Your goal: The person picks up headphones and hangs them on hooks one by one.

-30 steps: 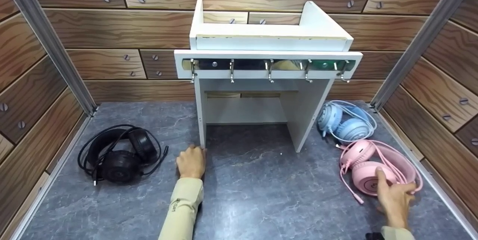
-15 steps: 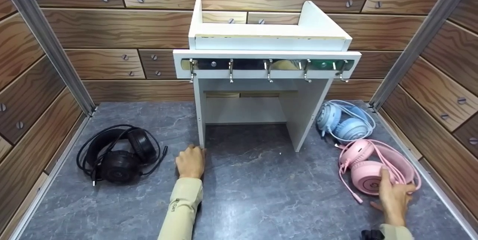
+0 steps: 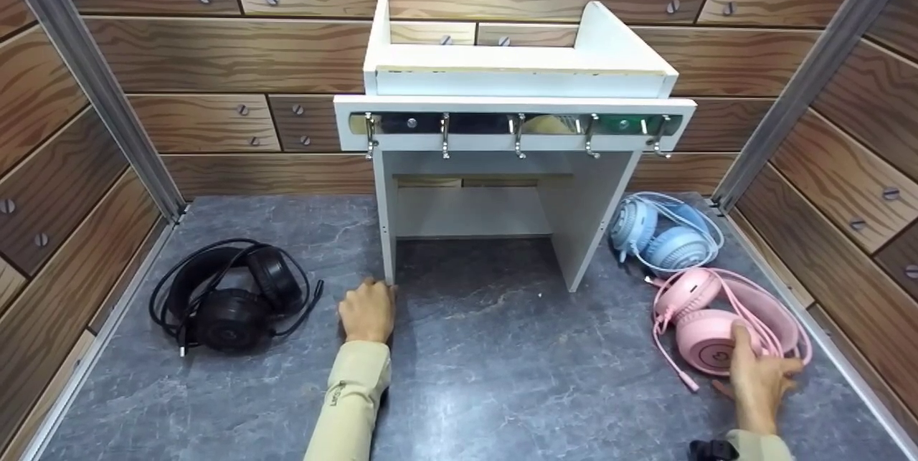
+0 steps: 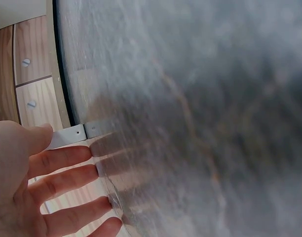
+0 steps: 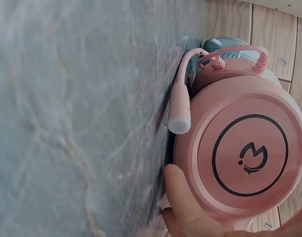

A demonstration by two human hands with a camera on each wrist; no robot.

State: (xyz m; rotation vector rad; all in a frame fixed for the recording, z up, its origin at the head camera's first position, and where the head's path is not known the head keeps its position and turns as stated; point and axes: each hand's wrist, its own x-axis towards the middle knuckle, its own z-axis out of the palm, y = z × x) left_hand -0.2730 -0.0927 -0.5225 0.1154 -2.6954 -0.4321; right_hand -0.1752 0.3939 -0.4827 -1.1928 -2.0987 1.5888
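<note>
The view from the head is bright and mostly clear. Light seems to come from above — it makes a white, shiny patch on the bench (image 3: 445,404), and it's darker under the white stand (image 3: 480,143). In the left wrist view the bench is very blurry, with smeary reflections by the left hand (image 4: 47,186). From the right wrist, the pink headset (image 5: 249,182) looks sharp — but the close bench is fuzzy.

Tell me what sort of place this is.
Probably a staged work booth rather than a lived-in room: wood-patterned panels enclose three sides, metal struts run up the corners, and a white stand with hooks stands on a grey marbled surface.
</note>
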